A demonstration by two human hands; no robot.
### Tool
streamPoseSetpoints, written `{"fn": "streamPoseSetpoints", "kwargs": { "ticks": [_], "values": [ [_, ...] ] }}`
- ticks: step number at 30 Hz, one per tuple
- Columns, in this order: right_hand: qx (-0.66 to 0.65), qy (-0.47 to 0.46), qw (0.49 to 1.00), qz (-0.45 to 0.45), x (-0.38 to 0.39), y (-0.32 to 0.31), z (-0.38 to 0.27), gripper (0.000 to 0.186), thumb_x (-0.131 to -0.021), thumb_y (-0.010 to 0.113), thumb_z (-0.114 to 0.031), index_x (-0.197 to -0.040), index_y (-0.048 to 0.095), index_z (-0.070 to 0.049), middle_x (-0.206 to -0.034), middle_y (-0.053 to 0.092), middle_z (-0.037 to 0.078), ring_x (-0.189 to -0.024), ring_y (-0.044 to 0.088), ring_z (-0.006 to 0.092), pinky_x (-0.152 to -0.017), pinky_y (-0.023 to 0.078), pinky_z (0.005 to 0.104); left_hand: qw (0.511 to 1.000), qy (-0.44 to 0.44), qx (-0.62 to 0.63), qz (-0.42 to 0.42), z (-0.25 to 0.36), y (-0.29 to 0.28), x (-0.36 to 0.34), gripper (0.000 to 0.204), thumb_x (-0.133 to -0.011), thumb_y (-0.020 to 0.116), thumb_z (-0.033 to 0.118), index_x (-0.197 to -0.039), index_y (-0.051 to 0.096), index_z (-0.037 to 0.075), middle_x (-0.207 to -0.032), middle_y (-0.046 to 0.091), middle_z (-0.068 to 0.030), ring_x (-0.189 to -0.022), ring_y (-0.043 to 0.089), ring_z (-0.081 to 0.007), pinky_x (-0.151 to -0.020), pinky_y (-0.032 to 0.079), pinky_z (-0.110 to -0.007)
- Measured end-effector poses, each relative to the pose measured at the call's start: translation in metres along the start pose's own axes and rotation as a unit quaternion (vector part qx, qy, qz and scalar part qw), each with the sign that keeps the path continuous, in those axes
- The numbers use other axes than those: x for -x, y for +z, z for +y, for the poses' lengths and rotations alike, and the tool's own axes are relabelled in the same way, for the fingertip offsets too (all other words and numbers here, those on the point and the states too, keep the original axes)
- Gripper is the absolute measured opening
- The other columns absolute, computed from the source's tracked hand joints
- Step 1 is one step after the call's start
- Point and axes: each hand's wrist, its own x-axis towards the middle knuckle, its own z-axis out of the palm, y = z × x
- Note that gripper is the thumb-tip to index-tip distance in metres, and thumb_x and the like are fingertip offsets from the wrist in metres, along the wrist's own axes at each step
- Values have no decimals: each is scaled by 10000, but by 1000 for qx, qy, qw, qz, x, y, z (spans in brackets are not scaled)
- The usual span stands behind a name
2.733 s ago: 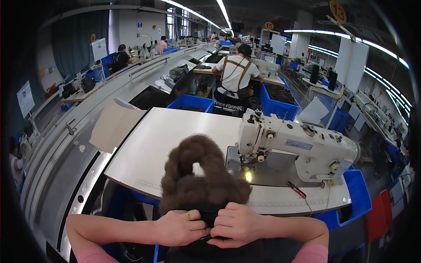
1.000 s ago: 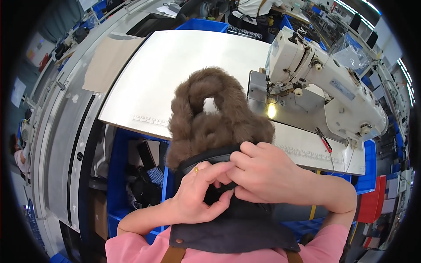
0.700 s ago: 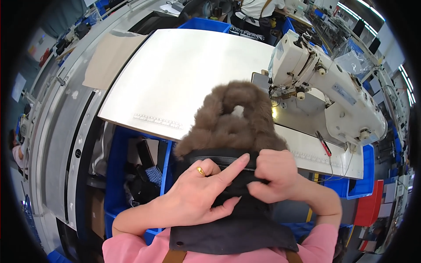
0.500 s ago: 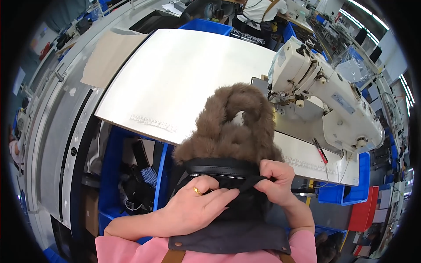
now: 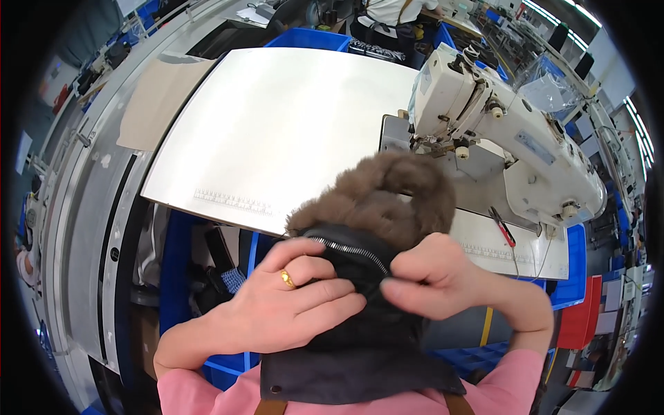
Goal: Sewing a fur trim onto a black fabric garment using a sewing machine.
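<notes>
A brown furry bag [image 5: 373,200] with a looped fur top leans at the front edge of the white table [image 5: 277,117]; its black lining [image 5: 366,318] with a silver zipper [image 5: 351,250] faces me. My left hand [image 5: 290,290], a gold ring on one finger, grips the lining at the zipper's left part, fingers curled over it. My right hand [image 5: 436,277] pinches the lining by the zipper's right end. Behind the bag stands a white sewing machine [image 5: 512,145], with red-handled scissors [image 5: 503,228] at its foot. A dark apron [image 5: 360,373] covers my pink top.
A beige sheet [image 5: 155,97] lies on the metal rail at left. Blue bins [image 5: 308,38] stand beyond the table; another [image 5: 180,277] with dark items is beneath it at left. A red bin [image 5: 579,311] is at right. A co-worker [image 5: 387,21] in white sits beyond.
The fur top has swung right and slightly lower, and the zipper now runs at a slant, more exposed. Both hands have moved up slightly and left, still on the lining.
</notes>
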Motion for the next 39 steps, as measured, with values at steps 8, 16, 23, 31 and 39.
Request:
{"fn": "streamPoseSetpoints", "kwargs": {
  "ticks": [8,16,23,31,39],
  "values": [
    [-366,167,852,334,1,5,22,326,-927,567,-96,-611,494,-75,-556,467,-55,-468,381,7,-418,282,219,998,15,-49,-47,-13,-27,-49,310,-762,700,79,-1071,692,79,-995,687,-50,-905,629,-205,-974,471,-446],
    [61,-106,973,196,-1,28,49,304,-833,751,-101,-670,497,-62,-567,436,53,-464,457,236,-426,348,326,995,-84,-50,-14,-42,14,-18,241,-746,814,326,-801,680,133,-768,647,64,-845,585,-164,-993,437,-437],
    [44,-66,985,156,13,29,31,269,-773,819,-145,-932,622,-55,-783,536,55,-666,567,185,-546,475,294,977,-177,101,-63,-41,2,-18,345,-713,850,226,-1034,747,152,-820,662,64,-858,574,-145,-1171,206,-458],
    [322,-331,826,321,-13,37,26,159,-700,716,-31,-842,648,-5,-779,508,46,-676,586,201,-458,430,273,989,-119,62,63,-27,-15,-17,273,-692,761,8,-935,717,125,-767,596,10,-753,582,-171,-985,412,-445],
    [322,-291,836,335,-50,37,84,243,-640,778,-92,-824,620,-79,-862,607,36,-745,627,221,-567,514,291,981,-26,-159,112,-56,5,15,312,-632,786,32,-923,724,125,-987,665,-18,-858,599,-217,-923,478,-439]
  ]
}}
